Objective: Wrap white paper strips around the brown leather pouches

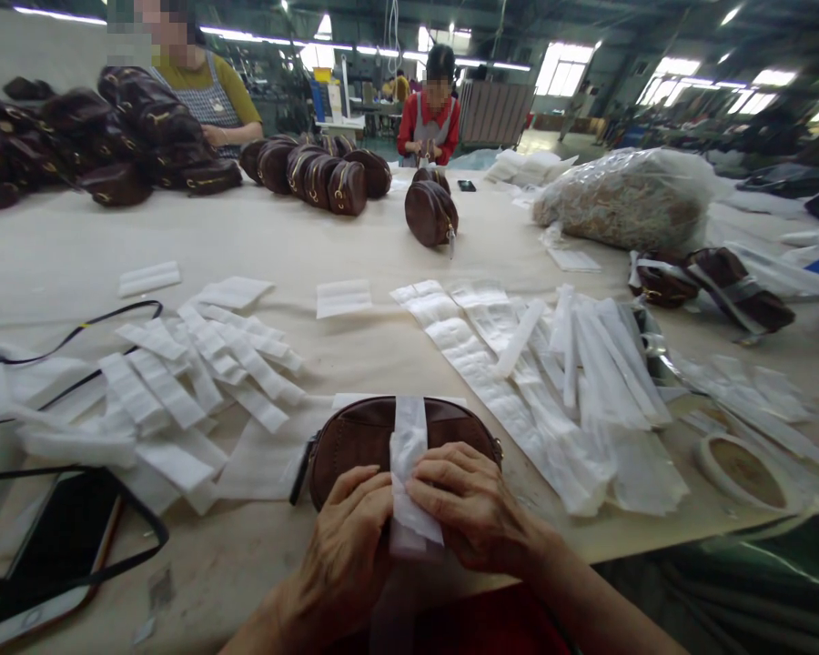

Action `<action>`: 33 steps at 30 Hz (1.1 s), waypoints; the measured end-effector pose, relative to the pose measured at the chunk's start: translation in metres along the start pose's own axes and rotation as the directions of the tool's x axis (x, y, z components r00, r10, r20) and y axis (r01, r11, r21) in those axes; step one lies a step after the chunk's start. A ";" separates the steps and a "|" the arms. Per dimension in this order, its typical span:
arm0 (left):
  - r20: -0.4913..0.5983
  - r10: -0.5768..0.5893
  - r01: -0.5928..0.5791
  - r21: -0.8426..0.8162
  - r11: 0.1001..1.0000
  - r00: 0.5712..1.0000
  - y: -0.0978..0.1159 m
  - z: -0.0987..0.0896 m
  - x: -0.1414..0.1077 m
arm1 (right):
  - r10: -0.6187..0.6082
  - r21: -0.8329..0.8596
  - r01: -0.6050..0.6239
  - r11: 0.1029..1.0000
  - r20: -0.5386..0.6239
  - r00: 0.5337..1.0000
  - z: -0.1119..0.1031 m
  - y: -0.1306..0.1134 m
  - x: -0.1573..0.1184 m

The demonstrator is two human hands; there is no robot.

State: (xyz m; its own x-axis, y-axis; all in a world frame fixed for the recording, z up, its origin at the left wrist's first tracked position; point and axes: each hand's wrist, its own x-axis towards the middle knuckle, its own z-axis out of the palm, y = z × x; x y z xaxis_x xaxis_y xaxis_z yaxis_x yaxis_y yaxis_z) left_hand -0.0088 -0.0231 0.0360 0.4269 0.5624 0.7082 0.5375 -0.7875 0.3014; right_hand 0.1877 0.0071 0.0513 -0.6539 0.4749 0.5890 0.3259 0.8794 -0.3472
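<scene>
A dark brown oval bag [355, 441] lies at the table's near edge, with a white foam strip [410, 423] running across its middle. My left hand [351, 537] rests on the bag's lower left, its bent fingertips against the strip's left side. From the right, my right hand [468, 500] presses its closed fingers on the strip, holding it against the bag. The strip's lower end hangs over the bag's near side between both hands.
White foam strips [167, 387] are piled left, and longer strips [511, 364] right. A tape roll [747, 471] lies at right, a phone [58, 546] with a black cord at left. Brown bags [328, 177] and a plastic-wrapped bundle [624, 196] stand farther back. Two people are across the table.
</scene>
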 end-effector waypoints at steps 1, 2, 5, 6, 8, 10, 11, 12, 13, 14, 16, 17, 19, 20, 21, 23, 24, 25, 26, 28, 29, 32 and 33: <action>-0.028 -0.012 0.012 0.005 1.000 1.000 0.000 0.000 0.000 | 0.000 0.005 0.000 1.000 0.013 1.000 -0.001 0.000 0.000; -0.049 -0.017 0.017 0.012 1.000 0.999 0.001 0.000 0.000 | -0.003 0.011 0.003 1.000 0.022 1.000 -0.001 0.000 0.001; -0.030 -0.021 0.023 0.046 0.999 0.999 0.002 -0.001 0.000 | -0.022 0.047 0.020 0.999 0.041 0.999 -0.003 -0.001 0.001; -0.007 -0.021 0.021 0.052 0.998 1.000 0.002 -0.002 0.000 | -0.025 0.060 0.022 0.998 0.051 0.998 -0.004 -0.001 0.002; 0.017 -0.014 0.013 0.070 0.997 1.000 0.001 -0.003 0.000 | -0.018 0.098 0.008 0.995 0.094 0.995 -0.007 -0.002 0.002; 0.031 0.018 -0.020 0.073 0.997 0.999 -0.001 -0.004 -0.001 | 0.006 0.150 -0.030 0.988 0.160 0.987 -0.012 -0.003 0.000; 0.049 0.040 -0.043 0.068 0.997 0.998 -0.002 -0.004 -0.002 | 0.016 0.174 -0.049 0.984 0.191 0.982 -0.015 -0.004 -0.001; 0.077 0.065 -0.069 0.057 0.996 0.995 -0.004 -0.005 -0.002 | 0.022 0.188 -0.064 0.980 0.216 0.976 -0.017 -0.004 -0.002; 0.109 0.087 -0.092 0.041 0.995 0.990 -0.006 -0.006 -0.003 | 0.024 0.188 -0.069 0.980 0.234 0.972 -0.019 -0.004 -0.004; 0.139 0.107 -0.112 0.024 0.993 0.984 -0.007 -0.008 -0.003 | 0.019 0.173 -0.063 0.983 0.245 0.969 -0.020 -0.005 -0.007; 0.182 0.141 -0.145 0.009 0.989 0.973 -0.011 -0.011 -0.004 | 0.003 0.104 -0.028 0.994 0.231 0.973 -0.018 -0.005 -0.012; 0.198 0.156 -0.160 0.008 0.987 0.968 -0.012 -0.013 -0.004 | -0.005 0.061 -0.007 0.998 0.205 0.979 -0.017 -0.005 -0.014; 0.215 0.185 -0.192 0.013 0.981 0.959 -0.015 -0.016 -0.004 | -0.020 -0.025 0.024 0.999 0.142 0.990 -0.012 -0.005 -0.018; 0.220 0.204 -0.212 0.012 0.977 0.954 -0.017 -0.017 -0.004 | -0.024 -0.065 0.031 0.997 0.113 0.993 -0.009 -0.006 -0.020; 0.224 0.228 -0.236 0.007 0.972 0.948 -0.018 -0.018 -0.003 | -0.029 -0.097 0.038 0.995 0.093 0.995 -0.007 -0.006 -0.021; 0.231 0.286 -0.293 -0.001 0.956 0.930 -0.020 -0.020 -0.002 | -0.047 -0.139 0.057 0.989 0.075 0.996 -0.004 -0.006 -0.022; 0.237 0.312 -0.321 0.000 0.947 0.920 -0.020 -0.020 -0.002 | -0.063 -0.152 0.072 0.986 0.061 0.996 -0.003 -0.007 -0.022; 0.241 0.337 -0.348 0.006 0.937 0.910 -0.021 -0.020 -0.001 | -0.084 -0.162 0.090 0.983 0.043 0.996 -0.002 -0.007 -0.023; 0.244 0.355 -0.369 0.015 0.929 0.903 -0.021 -0.020 -0.001 | -0.109 -0.171 0.112 0.979 0.026 0.994 -0.001 -0.007 -0.023; 0.234 0.381 -0.399 0.033 0.916 0.894 -0.021 -0.020 -0.001 | -0.149 -0.197 0.146 0.969 -0.002 0.989 0.001 -0.008 -0.025; 0.230 0.395 -0.414 0.037 0.910 0.889 -0.021 -0.020 -0.002 | -0.161 -0.209 0.154 0.966 -0.015 0.987 0.003 -0.008 -0.026; 0.232 0.417 -0.438 0.041 0.898 0.879 -0.022 -0.018 -0.005 | -0.159 -0.230 0.147 0.962 -0.033 0.987 0.010 -0.009 -0.029; 0.239 0.420 -0.441 0.038 0.897 0.875 -0.024 -0.017 -0.007 | -0.155 -0.234 0.144 0.962 -0.029 0.988 0.012 -0.009 -0.030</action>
State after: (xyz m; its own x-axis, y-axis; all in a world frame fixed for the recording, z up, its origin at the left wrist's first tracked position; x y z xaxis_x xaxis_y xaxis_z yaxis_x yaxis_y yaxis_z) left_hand -0.0372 -0.0123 0.0352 0.7733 0.2217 0.5941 0.3217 -0.9445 -0.0664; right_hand 0.1964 -0.0156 0.0277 -0.6762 0.3341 0.6566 0.3790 0.9220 -0.0788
